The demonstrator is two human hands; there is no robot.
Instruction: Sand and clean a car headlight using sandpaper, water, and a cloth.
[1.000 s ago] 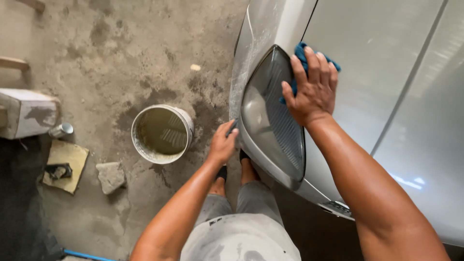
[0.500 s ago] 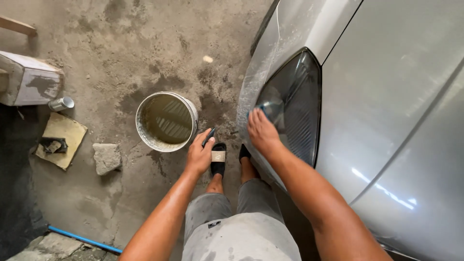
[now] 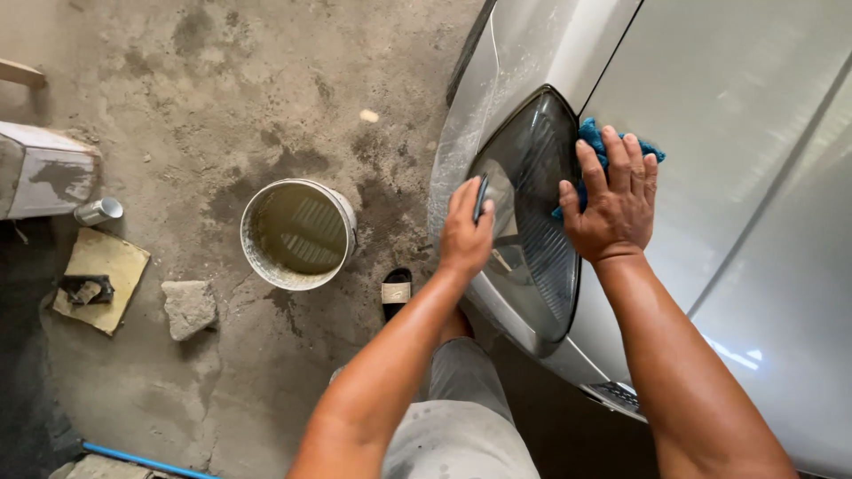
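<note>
Now dark, hazy headlight (image 3: 528, 222) — blue cloth (image 3: 596, 146) under right hand (image 3: 612, 204)

blue cloth (image 3: 593, 142): crumpled, on headlight's upper edge | headlight (image 3: 532, 222): dark, wet

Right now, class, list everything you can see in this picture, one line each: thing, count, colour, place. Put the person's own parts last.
car: 1, silver, right side
headlight: 1, dark, on the car's corner
cloth: 1, blue, under the right hand, at the headlight's edge
dark sheet: 1, thin, in the left hand, against the headlight
bucket: 1, whitish, murky water inside, on the floor at centre
sandal: 1, black with a pale strap, on the foot below the bucket
stone: 1, grey, left of the bucket
board: 1, yellowish, far left, dark scrap on it
can: 1, metallic, above the board
box: 1, white, left edge
pipe: 1, blue, bottom left
floor: concrete, stained
trousers: grey, bottom centre
left hand: on the headlight
right hand: pressing the cloth
</note>
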